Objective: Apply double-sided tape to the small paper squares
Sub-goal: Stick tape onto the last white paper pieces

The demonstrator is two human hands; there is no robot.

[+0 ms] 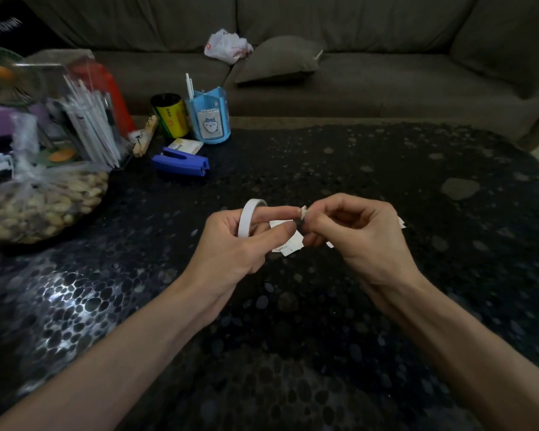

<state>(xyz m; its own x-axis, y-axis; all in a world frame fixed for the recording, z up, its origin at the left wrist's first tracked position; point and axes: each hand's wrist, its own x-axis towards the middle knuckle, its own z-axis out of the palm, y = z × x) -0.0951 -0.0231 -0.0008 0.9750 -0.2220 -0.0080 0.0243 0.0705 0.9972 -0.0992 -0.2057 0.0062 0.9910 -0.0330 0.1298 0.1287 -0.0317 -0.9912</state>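
1. With the left hand (240, 244), carries the tape roll (249, 217) threaded like a ring on the outstretched index finger. Curls the other fingers in behind the roll and stretches the thumb toward the right hand (352, 231).
2. With the right hand, pinches a small white piece (303, 210) between thumb and index fingertip, the other fingers folded into the palm. Cannot tell whether that piece is paper or tape.
3. Brings the left index fingertip right up against the pinched piece, touching it or just beside it.
4. Has the small paper squares (285, 239) lying overlapped on the black pebble-patterned table (386, 169), directly below where the two hands meet. Hides part of them under the left thumb.
5. Shows more white scraps (402, 222) poking out past the far side of the right hand and below its curled fingers.
6. Shares the table's far left corner with a blue stapler (181, 163), a blue pen holder (207, 119), a yellow can (170, 115), a clear container of white sticks (84, 119) and a bag of nuts (41, 203), all well apart from the hands.
7. Faces a grey sofa (386, 88) beyond the table, with a cushion (280, 59) and a crumpled white plastic bag (227, 46) on its seat.
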